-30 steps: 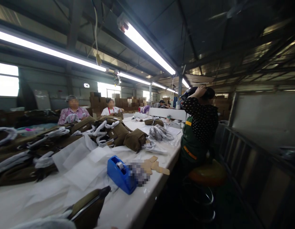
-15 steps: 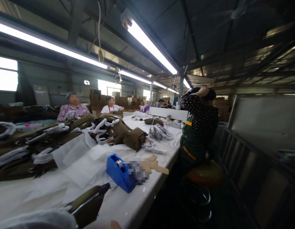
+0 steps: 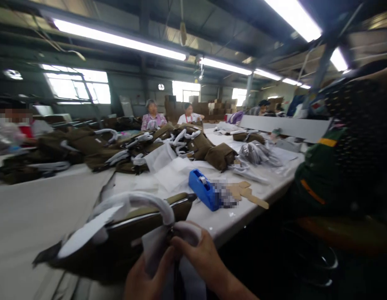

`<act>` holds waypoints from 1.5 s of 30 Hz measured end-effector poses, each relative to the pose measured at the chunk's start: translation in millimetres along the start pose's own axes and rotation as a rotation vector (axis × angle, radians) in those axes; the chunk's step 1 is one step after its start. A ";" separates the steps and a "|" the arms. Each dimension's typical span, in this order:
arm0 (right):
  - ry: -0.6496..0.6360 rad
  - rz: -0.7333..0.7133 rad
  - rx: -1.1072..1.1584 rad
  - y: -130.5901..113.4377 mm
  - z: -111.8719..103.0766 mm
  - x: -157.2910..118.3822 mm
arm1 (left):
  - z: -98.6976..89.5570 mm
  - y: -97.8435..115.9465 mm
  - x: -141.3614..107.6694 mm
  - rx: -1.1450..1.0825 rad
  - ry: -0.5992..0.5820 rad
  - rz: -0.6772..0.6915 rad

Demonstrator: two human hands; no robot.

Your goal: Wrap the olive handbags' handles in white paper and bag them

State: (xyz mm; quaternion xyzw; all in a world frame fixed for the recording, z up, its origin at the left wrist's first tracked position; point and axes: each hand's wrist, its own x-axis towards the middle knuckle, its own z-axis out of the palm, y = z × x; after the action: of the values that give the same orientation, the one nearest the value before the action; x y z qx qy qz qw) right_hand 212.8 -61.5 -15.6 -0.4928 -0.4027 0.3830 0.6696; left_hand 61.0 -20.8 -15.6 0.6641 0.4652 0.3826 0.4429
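Observation:
A dark olive-brown handbag (image 3: 118, 246) lies on the near table, its handle (image 3: 143, 199) covered in white wrapping. At the handle's near end, both hands pinch a white wrapping sheet (image 3: 153, 241). My left hand (image 3: 146, 273) is closed on the sheet's lower left side, thumb pointing up, the other fingers mostly hidden. My right hand (image 3: 204, 256) grips the sheet from the right, thumb and fingers by the dark fitting where the handle meets the bag. A dark strap hangs below, between the hands.
A blue tape dispenser (image 3: 204, 189) stands beyond the bag, with tan card pieces (image 3: 251, 196) beside it. Brown bags (image 3: 199, 146) with wrapped handles are heaped farther back, near loose white sheets (image 3: 168, 171). A co-worker in a dotted top (image 3: 358, 125) is close on the right; others sit across.
The view has swung left and down, so the handbag now shows nearly whole. Both my hands have come into clear view at its handle, holding the sheet. The right co-worker appears nearer the edge.

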 end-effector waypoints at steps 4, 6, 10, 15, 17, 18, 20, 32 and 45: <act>-0.035 -0.020 -0.065 0.9 -0.7 -1.6 | 4.9 5.4 1.0 -0.069 0.012 -0.035; -0.045 0.006 -0.061 0.4 -4.0 -4.9 | 4.8 6.5 3.7 -0.075 0.008 -0.034; -0.003 0.134 -0.035 2.8 -16.2 -10.0 | 2.3 5.2 9.0 -0.073 0.015 -0.014; 0.030 0.172 -0.061 11.0 -25.6 -7.2 | 7.1 5.6 11.7 -0.143 0.045 -0.032; 0.028 0.154 -0.061 11.4 -25.3 -6.1 | 8.8 7.0 11.4 -0.155 0.059 -0.017; 0.015 0.144 -0.049 10.9 -24.8 -6.4 | 8.9 7.9 11.2 -0.156 0.058 -0.012; -0.040 0.123 -0.010 9.4 -24.0 -9.1 | 7.6 9.3 11.0 -0.154 0.043 -0.014; -0.062 0.113 0.155 27.2 -13.0 -7.8 | 3.4 10.5 7.4 -0.128 0.031 -0.027; 0.048 -0.034 -0.128 47.9 14.3 -12.7 | -1.6 1.8 -1.8 0.034 0.007 0.165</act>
State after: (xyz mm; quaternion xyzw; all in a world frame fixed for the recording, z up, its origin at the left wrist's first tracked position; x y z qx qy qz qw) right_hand 189.3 -57.5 -61.3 -0.5366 -0.4183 0.3332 0.6527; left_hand 59.6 -22.5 -13.5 0.7063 0.4170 0.4122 0.3966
